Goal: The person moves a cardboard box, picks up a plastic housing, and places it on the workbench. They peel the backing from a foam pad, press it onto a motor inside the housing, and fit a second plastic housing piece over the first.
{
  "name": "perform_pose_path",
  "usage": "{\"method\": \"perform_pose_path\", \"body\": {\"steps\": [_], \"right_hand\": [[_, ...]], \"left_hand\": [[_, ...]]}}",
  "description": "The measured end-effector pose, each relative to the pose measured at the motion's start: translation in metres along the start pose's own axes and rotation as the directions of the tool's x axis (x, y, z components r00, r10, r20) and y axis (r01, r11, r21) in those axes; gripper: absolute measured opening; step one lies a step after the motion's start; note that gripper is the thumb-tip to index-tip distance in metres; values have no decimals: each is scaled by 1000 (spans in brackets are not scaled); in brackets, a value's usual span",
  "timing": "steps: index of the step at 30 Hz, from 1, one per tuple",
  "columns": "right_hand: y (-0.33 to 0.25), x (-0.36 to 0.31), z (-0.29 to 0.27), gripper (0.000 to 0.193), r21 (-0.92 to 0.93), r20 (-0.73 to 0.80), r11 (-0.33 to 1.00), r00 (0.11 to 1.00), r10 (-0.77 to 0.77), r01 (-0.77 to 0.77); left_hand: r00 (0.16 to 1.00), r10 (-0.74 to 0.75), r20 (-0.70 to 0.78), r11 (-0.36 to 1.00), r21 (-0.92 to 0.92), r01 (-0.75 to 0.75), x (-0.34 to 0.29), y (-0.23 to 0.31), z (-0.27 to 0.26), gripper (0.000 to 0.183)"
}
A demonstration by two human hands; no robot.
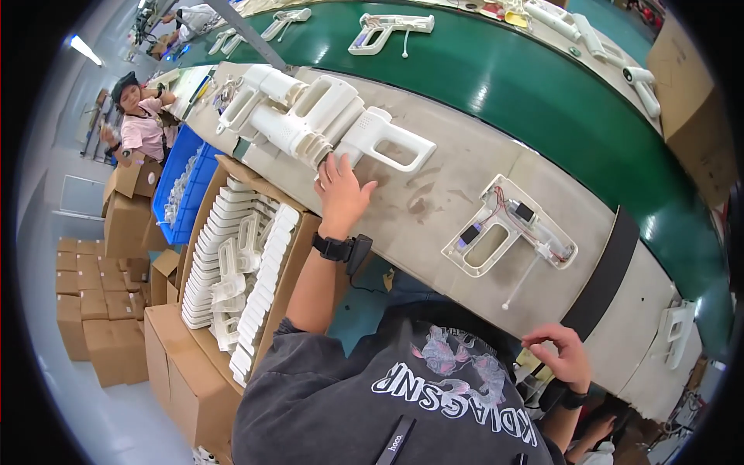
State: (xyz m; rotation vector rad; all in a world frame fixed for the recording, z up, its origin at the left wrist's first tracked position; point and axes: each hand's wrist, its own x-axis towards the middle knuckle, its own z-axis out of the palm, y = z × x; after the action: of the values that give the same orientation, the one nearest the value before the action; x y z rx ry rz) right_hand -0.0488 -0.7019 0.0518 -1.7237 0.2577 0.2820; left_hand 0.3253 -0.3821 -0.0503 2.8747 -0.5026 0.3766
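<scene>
My left hand [341, 195] has its fingers spread, with the tips at the near end of a cluster of white plastic handheld-device housings [298, 128] on the worktable. Nothing shows in its grasp. Beside that cluster lies a white housing with a loop handle [387, 143]. My right hand [562, 355] hovers over the table's near edge, fingers loosely bent, thumb apart, nothing visible in it. Between the hands, an opened white half-shell [508, 229] shows red wires and black and purple parts. A thin white rod [521, 284] sticks out toward me.
A green conveyor belt [480, 74] runs behind the table, carrying a white housing [387, 35]. At left stand a carton [306, 256] packed with white shells and a blue bin [190, 198]. A black strip [604, 271] crosses the table. Another person [143, 120] is at far left.
</scene>
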Motion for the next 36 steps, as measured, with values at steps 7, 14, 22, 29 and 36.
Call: {"method": "perform_pose_path", "body": {"steps": [7,14,22,29,36], "right_hand": [[13,13,19,21,-92,-25,996,1000,-5,3],[-8,32,18,19,-145,-125,986,987,-104,86],[-40,60,1,22,-151,-327,950,894,-308,272],[-52,63,-32,36,-212,-427,916,811,-400,341],[-33,57,-38,53,-216,-437,886,771,-464,411]], "left_hand": [[977,-200,68,978,-39,203,-4,2,-7,78],[962,-236,138,947,-188,260,-15,1,-4,73],[970,-99,224,780,-587,215,-29,-4,-75,62],[882,450,137,691,-679,-247,-10,62,-127,68],[539,833,127,386,-831,-400,16,147,-97,74]]}}
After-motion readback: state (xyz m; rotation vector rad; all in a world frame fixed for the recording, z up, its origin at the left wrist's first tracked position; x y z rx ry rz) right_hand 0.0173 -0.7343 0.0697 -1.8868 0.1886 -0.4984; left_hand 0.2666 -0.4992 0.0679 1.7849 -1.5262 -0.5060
